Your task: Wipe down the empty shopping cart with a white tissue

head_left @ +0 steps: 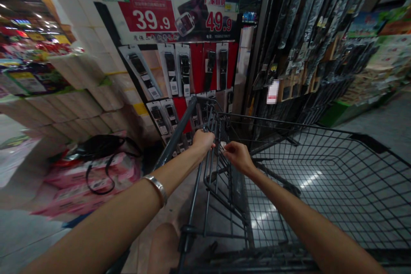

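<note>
A dark metal shopping cart (321,141) stands before me, with a thick handle bar (173,139) on its left side. My left hand (204,140) is closed beside the wires of the folding seat frame (224,188); what its curled fingers hold is hidden. A silver bracelet (157,189) circles that wrist. Just to its right, my right hand (239,156) is closed in a pinch at a small white piece (222,144), too small to name. The two hands are apart, both over the seat end of the cart.
A display rack of packaged belts (184,70) under a price sign (173,13) stands ahead. More belts (298,8) hang at the right. Stacked paper packs (73,102) and pink packages (96,175) with a black bag (96,146) on top sit at the left.
</note>
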A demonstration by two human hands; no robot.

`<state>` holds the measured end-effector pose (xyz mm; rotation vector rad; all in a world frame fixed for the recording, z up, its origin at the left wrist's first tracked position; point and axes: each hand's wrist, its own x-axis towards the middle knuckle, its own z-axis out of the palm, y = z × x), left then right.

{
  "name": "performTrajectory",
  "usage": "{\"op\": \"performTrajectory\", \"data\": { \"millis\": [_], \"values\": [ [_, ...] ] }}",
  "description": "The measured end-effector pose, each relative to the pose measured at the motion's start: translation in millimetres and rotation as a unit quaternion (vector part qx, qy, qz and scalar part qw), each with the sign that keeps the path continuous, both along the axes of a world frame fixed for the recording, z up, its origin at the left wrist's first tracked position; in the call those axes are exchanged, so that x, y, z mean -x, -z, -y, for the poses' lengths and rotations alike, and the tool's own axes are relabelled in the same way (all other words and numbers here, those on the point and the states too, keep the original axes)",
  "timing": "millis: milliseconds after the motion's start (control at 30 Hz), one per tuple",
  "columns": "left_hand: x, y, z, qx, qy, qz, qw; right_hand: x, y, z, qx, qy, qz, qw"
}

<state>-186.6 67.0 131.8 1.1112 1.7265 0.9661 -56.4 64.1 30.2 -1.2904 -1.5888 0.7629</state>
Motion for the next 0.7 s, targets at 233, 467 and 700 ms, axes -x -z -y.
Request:
{"op": "performTrajectory", "data": {
  "millis": [233, 467, 700],
  "values": [
    [-1.5, -0.2, -0.6, 0.003, 0.003, 0.006, 1.0, 10.3, -4.6, -5.0, -0.011, 0.004, -0.143, 0.99],
    [-2.7, -0.7, 0.0, 0.009, 0.001, 0.012, 1.0, 6.2, 0.6, -1.7, -0.016, -0.002, -0.121, 0.993],
    [-3.7, 0.1, -1.6, 0.012, -0.008, 0.006, 1.0, 0.2, 8.0, 2.4, -0.023, 0.005, -0.058, 0.998]
  ]
}}
